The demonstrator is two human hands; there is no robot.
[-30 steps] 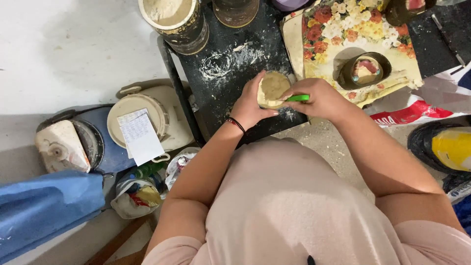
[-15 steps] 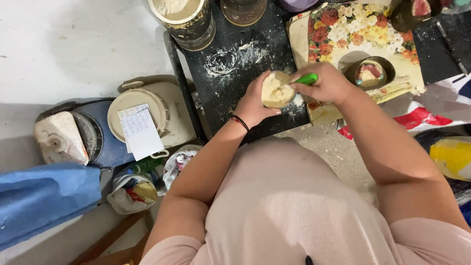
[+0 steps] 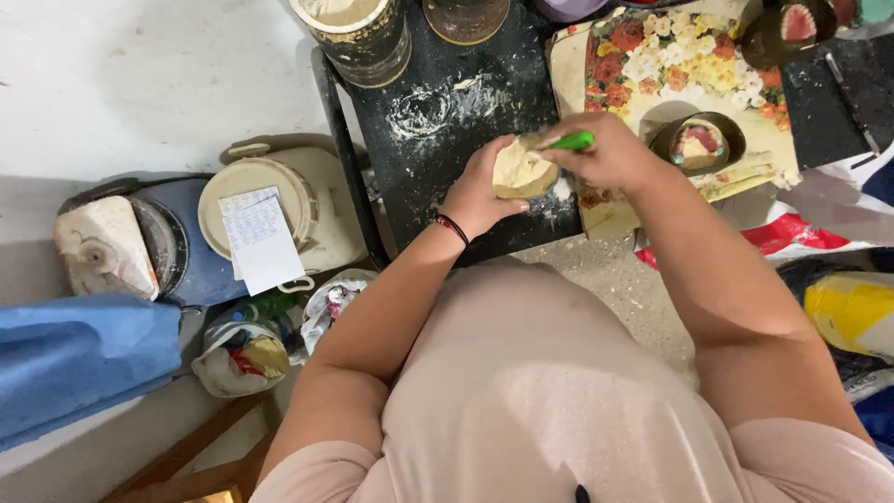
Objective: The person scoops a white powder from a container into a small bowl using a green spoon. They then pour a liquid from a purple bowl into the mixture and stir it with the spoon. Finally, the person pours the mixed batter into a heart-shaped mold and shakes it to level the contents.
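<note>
The dough sits cupped in the left hand above the black table, its fingers curled round it. The right hand grips a green tool, pressed at the dough's upper edge. The dough looks partly shaped. Flour smears mark the table; a floral tray with a small bowl lies just right.

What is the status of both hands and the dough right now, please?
Left hand cupping dough. Right hand shut on green tool, tip at dough. Dough over floured black board. Nothing in the way.
</note>
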